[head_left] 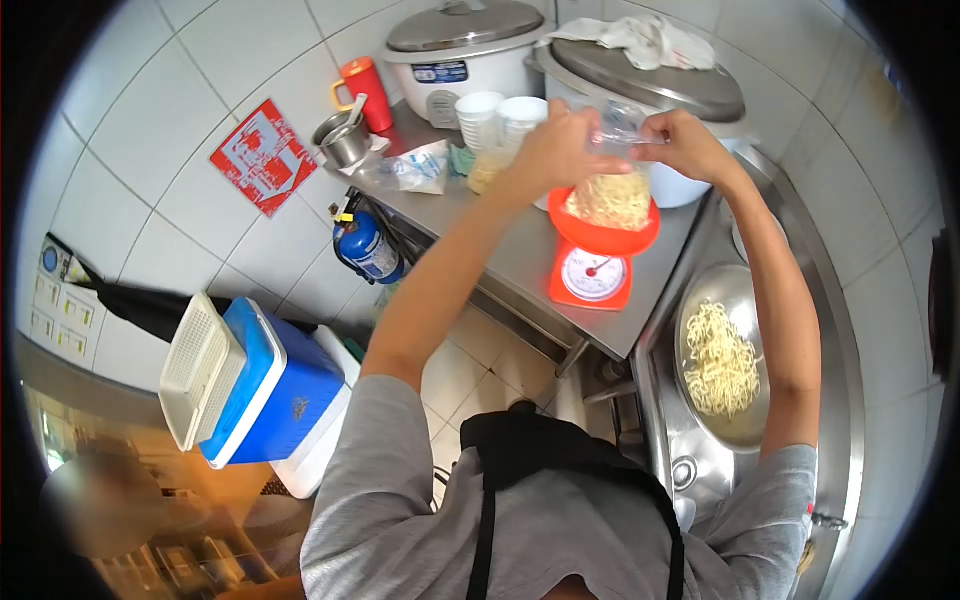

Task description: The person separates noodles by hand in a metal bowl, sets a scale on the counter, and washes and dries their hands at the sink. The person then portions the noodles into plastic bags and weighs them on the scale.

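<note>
A clear plastic bag of noodles (pixel 612 200) rests in the red-orange pan of a kitchen scale (pixel 594 276), whose round white dial faces me. My left hand (pixel 568 150) pinches one side of the bag's top, its fingers closed. On the opposite side, my right hand (pixel 686 146) grips the bag's mouth between closed thumb and fingers. Loose pale noodles (pixel 721 362) lie in a metal bowl (pixel 690 300) in the sink, below my right forearm.
Behind my hands stand two large lidded cookers, a white rice cooker (pixel 440 85) and another with a cloth (pixel 640 42) on its lid. Stacked white cups (pixel 480 118), a metal pot (pixel 345 148) and a red tumbler (pixel 368 95) share the steel counter (pixel 510 250). A blue cooler (pixel 290 385) stands left.
</note>
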### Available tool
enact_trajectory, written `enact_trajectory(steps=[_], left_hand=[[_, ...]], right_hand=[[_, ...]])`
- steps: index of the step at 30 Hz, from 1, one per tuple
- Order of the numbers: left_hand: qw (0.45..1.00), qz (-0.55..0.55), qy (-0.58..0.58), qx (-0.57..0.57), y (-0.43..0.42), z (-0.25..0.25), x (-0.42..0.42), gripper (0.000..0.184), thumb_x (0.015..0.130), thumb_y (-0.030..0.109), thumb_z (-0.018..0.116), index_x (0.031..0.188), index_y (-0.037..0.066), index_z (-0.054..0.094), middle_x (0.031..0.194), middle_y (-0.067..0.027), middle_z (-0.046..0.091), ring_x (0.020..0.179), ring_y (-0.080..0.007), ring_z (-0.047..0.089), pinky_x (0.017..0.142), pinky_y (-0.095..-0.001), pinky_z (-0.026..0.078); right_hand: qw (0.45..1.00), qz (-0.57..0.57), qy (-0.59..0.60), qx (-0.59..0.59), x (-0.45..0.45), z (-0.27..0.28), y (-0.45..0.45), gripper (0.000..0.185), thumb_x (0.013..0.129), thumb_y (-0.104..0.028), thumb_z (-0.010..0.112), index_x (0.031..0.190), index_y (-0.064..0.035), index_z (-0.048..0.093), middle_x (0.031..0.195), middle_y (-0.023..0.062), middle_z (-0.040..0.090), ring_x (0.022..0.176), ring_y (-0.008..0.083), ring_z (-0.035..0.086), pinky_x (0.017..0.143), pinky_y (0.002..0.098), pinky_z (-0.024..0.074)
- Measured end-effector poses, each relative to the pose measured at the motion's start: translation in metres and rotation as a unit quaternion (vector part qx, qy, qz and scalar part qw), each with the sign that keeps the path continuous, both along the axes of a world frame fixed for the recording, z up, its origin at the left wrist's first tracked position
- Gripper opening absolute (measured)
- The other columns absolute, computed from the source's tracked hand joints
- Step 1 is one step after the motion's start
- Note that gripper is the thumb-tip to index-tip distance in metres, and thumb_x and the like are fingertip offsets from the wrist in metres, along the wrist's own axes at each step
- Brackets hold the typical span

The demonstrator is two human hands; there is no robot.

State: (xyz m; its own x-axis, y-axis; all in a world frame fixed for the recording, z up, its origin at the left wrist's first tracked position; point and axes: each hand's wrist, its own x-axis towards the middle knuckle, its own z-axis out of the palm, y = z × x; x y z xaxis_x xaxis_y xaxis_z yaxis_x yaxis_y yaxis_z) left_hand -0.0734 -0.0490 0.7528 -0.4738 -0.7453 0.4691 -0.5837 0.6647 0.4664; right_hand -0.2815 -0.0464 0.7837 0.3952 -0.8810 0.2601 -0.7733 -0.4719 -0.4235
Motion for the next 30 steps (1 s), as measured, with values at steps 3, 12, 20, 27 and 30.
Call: enact_trajectory(steps=[3, 12, 20, 27, 30], left_hand=[[0.990, -0.044, 0.135, 0.002, -0.012, -0.007, 0.004, 0.049, 0.061, 0.039, 0.076, 0.081, 0.001, 0.053, 0.080, -0.0144, 0.056, 0.076, -0.0201, 0.054, 0.067, -0.0302, 0.044], [0.990, -0.010, 0.116, -0.081, -0.075, -0.014, 0.070, 0.023, 0.075, 0.022, 0.066, 0.075, 0.004, 0.051, 0.066, -0.0013, 0.053, 0.060, -0.0086, 0.049, 0.055, -0.0248, 0.040], [0.969, -0.001, 0.233, 0.083, -0.107, -0.096, 0.089, 0.019, 0.076, 0.001, 0.060, 0.074, 0.004, 0.042, 0.063, -0.0017, 0.047, 0.057, -0.0075, 0.050, 0.051, -0.0217, 0.041], [0.962, -0.063, 0.245, 0.104, -0.122, -0.113, 0.102, 0.016, 0.074, -0.003, 0.058, 0.078, 0.004, 0.044, 0.073, -0.0022, 0.050, 0.063, -0.0087, 0.053, 0.057, -0.0240, 0.045], [0.951, -0.027, 0.249, 0.178, -0.138, -0.133, 0.102, 0.015, 0.076, 0.001, 0.059, 0.081, 0.006, 0.045, 0.082, -0.0006, 0.051, 0.071, -0.0107, 0.056, 0.062, -0.0216, 0.047]], right_hand=[[0.995, 0.005, -0.097, 0.019, 0.027, 0.011, -0.004, 0.031, 0.068, -0.024, 0.068, 0.057, -0.0007, 0.051, 0.045, 0.0003, 0.039, 0.044, 0.0094, 0.035, 0.043, 0.0281, 0.0301], [0.970, 0.022, -0.229, -0.082, 0.041, 0.035, 0.014, 0.026, 0.079, -0.020, 0.061, 0.089, 0.0042, 0.060, 0.073, 0.0081, 0.062, 0.066, 0.0117, 0.056, 0.062, 0.0246, 0.0463], [0.953, -0.238, -0.141, 0.125, -0.105, -0.014, 0.097, 0.037, 0.083, -0.035, 0.057, 0.103, -0.0039, 0.060, 0.080, 0.0003, 0.059, 0.070, 0.0075, 0.050, 0.060, 0.0217, 0.0414], [0.882, -0.355, -0.243, 0.195, -0.151, -0.065, 0.169, 0.038, 0.082, -0.036, 0.057, 0.105, -0.0056, 0.058, 0.088, 0.0014, 0.060, 0.079, 0.0098, 0.053, 0.067, 0.0252, 0.0428], [0.861, -0.372, -0.260, 0.228, -0.158, -0.078, 0.178, 0.040, 0.081, -0.036, 0.059, 0.106, -0.0053, 0.057, 0.089, 0.0024, 0.060, 0.079, 0.0106, 0.055, 0.067, 0.0252, 0.0433]])
